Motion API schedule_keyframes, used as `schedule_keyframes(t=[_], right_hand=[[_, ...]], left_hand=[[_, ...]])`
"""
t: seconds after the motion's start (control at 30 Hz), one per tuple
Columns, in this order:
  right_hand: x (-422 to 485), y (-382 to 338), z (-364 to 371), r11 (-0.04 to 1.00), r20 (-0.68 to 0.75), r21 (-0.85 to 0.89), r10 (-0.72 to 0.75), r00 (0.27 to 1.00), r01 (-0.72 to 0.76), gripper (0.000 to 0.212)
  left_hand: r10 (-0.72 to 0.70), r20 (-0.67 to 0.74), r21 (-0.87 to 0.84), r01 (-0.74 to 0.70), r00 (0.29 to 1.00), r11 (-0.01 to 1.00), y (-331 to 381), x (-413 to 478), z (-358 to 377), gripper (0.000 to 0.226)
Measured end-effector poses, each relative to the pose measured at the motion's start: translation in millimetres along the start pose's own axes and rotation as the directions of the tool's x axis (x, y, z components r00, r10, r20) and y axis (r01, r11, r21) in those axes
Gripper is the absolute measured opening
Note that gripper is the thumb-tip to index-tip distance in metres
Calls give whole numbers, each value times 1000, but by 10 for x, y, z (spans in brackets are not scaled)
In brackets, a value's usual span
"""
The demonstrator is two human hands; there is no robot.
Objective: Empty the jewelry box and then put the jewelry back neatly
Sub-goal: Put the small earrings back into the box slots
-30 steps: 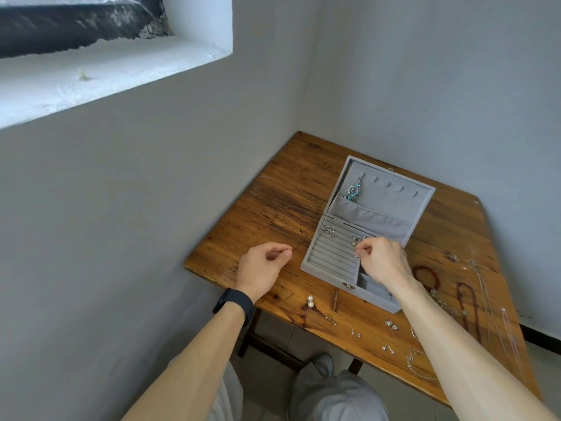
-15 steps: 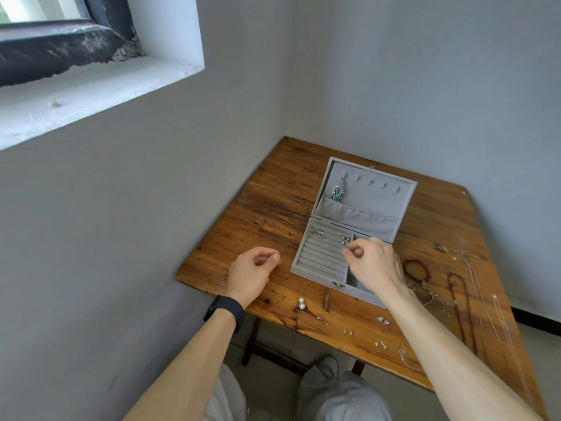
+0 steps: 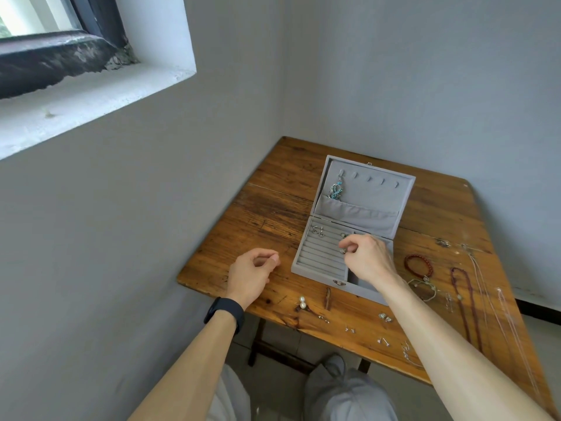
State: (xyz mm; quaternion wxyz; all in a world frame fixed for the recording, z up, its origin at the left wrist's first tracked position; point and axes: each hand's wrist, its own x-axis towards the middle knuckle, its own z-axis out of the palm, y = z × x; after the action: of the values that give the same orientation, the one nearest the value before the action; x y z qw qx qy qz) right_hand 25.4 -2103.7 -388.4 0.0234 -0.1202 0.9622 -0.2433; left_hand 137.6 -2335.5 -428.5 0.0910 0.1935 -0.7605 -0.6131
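The small silver earring (image 3: 343, 251) pinched in the right hand's (image 3: 367, 257) grip is best pressed upright into the grey velvet jewelry box's (image 3: 315, 259) slot; the left hand's (image 3: 251, 276) curled grip cannot be told.

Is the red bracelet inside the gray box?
No, the red bracelet lies on the wooden table, to the right of the open jewelry box.

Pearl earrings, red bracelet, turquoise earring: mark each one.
Pearl earrings (image 3: 301, 302): head view, on the pearls.
Red bracelet (image 3: 408, 262): head view, left arc of beads.
Turquoise earring (image 3: 336, 189): head view, its dangling middle.
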Motion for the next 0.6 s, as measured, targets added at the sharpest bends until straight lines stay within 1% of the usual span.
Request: schedule_keyframes(t=[0.07, 0.13, 0.27, 0.53, 0.6], right_hand=[[7, 5, 1, 1000, -19, -5, 15, 1000, -15, 33], [12, 8, 17, 999, -49, -26, 20, 999, -21, 27], [-9, 22, 53, 995, -99, -98, -21, 995, 11, 20], [-32, 12, 35, 997, -80, -73, -11, 997, 5, 18], [-46, 22, 9, 999, -95, -37, -10, 995, 7, 19]], left_hand=[[0, -6, 0, 0, 1000, 1000, 3, -2, 6, 8], [2, -12, 2, -2, 1000, 1000, 5, -4, 10, 8], [1, -12, 0, -1, 1000, 1000, 7, -7, 8, 8], [-5, -12, 0, 5, 1000, 1000, 24, -20, 9, 9], [-9, -10, 0, 9, 1000, 1000, 25, -18, 6, 9]])
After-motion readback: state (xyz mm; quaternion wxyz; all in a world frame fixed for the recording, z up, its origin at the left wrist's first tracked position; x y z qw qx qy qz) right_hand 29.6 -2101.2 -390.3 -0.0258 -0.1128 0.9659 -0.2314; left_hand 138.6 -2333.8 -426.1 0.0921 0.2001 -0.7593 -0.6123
